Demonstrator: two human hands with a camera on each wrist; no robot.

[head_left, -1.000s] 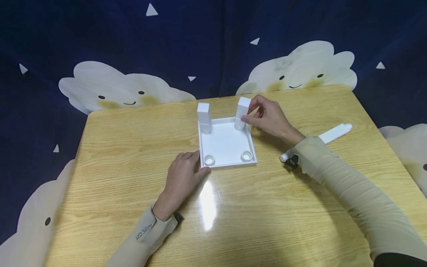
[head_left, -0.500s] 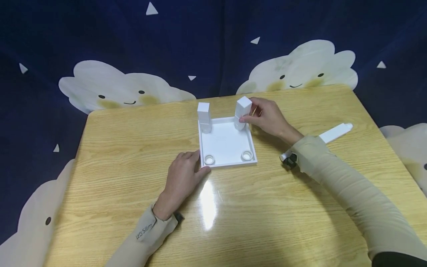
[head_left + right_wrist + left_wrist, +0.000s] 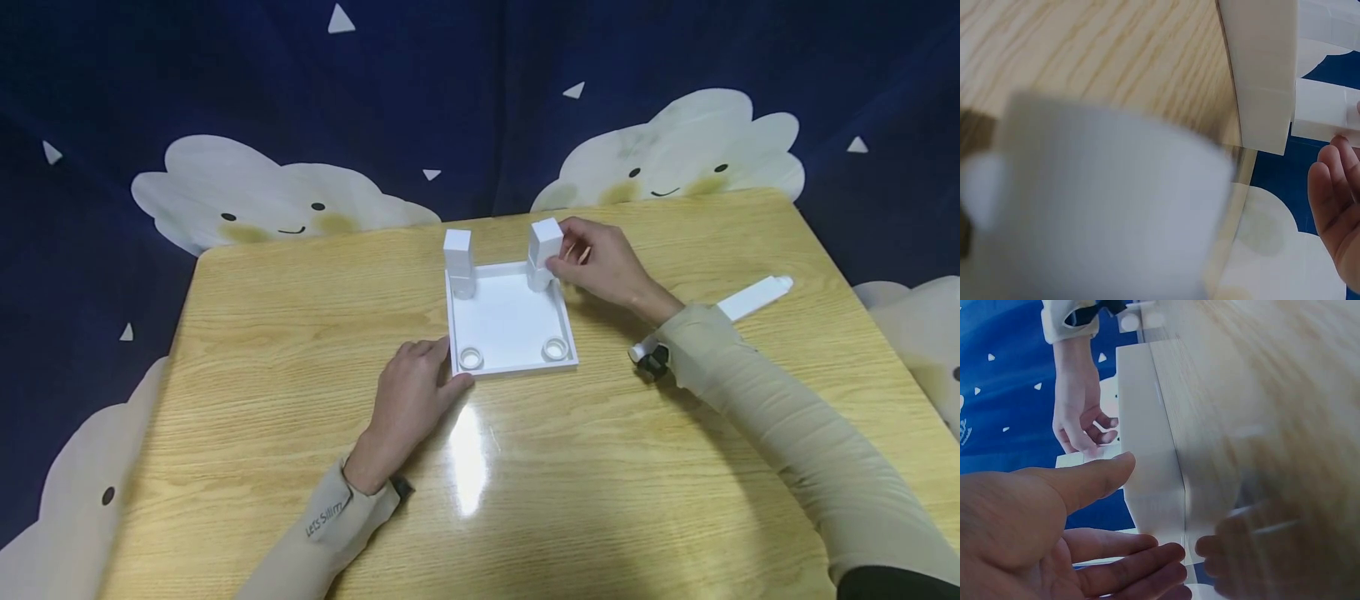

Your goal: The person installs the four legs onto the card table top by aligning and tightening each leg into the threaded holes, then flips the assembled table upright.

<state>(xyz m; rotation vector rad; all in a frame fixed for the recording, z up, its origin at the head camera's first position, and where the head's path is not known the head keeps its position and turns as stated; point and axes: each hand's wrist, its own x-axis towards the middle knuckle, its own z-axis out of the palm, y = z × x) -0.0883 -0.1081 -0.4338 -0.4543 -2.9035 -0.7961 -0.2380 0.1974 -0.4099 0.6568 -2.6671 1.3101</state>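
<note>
A white square tabletop [image 3: 504, 321] lies like a shallow tray, with raised edges and ring-shaped corner sockets. In its back right corner stands a square-sided white table leg [image 3: 545, 242], pinched near its top by my right hand [image 3: 607, 262]; this leg [image 3: 1319, 109] also shows in the right wrist view. A matching leg [image 3: 458, 254] stands upright in the back left corner. My left hand [image 3: 408, 392] rests against the near left corner. In the left wrist view its straight thumb and fingers [image 3: 1129, 559] touch the tabletop's wall [image 3: 1147, 419].
On the wooden table [image 3: 300, 333], a loose white leg [image 3: 753, 298] lies partly under my right sleeve. A white round end [image 3: 640, 352] shows beside the wrist strap; whether it is another leg I cannot tell. Ring sockets [image 3: 471, 358] mark the near corners.
The leg under my right hand has turned about its upright axis, and its tilt has lessened. My right thumb has shifted slightly on it. The left hand and tabletop stay put.
</note>
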